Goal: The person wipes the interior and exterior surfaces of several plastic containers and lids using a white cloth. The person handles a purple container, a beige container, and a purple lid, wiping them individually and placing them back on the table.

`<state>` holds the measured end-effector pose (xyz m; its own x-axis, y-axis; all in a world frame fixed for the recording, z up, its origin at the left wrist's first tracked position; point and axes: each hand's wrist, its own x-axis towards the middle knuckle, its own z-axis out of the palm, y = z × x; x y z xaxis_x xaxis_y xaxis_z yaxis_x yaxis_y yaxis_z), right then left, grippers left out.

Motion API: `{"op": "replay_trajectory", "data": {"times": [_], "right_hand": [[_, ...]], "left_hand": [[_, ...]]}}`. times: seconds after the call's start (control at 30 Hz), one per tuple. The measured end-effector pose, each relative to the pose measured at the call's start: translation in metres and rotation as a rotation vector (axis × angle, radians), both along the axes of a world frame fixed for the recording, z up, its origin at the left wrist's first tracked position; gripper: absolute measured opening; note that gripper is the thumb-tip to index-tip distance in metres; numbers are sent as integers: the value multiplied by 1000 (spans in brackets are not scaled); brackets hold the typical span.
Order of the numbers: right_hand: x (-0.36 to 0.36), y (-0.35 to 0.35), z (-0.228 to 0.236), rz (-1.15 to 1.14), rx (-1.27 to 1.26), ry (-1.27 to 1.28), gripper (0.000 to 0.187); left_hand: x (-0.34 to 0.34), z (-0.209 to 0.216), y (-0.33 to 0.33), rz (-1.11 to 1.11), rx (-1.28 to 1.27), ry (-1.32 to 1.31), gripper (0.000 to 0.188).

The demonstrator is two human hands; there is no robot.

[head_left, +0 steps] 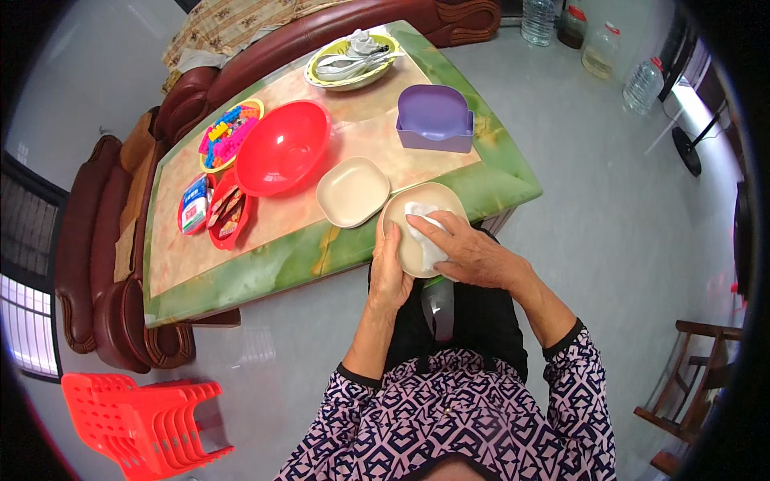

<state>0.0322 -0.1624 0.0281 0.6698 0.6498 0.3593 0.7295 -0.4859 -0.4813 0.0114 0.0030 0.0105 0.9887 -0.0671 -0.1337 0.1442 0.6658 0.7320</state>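
My left hand (390, 268) grips the left rim of a beige plate (439, 192), its fingers passing under the edge. A crumpled white cloth or tissue (431, 247) lies inside the plate; which of the two I cannot tell. My right hand (475, 252) presses it against the plate's surface, fingers spread over it. The plate is at the table's near edge, above my lap. Just left of it on the table sits a second, rounded-square beige plate (353, 192) with nothing in it.
The green-edged table (513, 180) also bears a purple plate rack (435, 132), a red basin (281, 152), a yellow basket of building blocks (231, 135), red dishes of packets (230, 218) and a bowl of spoons (353, 72). Red stacked stools (144, 425) stand at lower left.
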Motion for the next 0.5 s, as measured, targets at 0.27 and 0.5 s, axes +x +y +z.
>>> {"op": "replay_trajectory", "data": {"times": [0.27, 0.5], "right_hand": [[11, 23, -4, -568, 38, -112, 47], [3, 53, -1, -223, 212, -72, 34]], "left_hand": [[-4, 1, -10, -67, -89, 47, 50], [-1, -10, -3, -56, -136, 119, 64]]}}
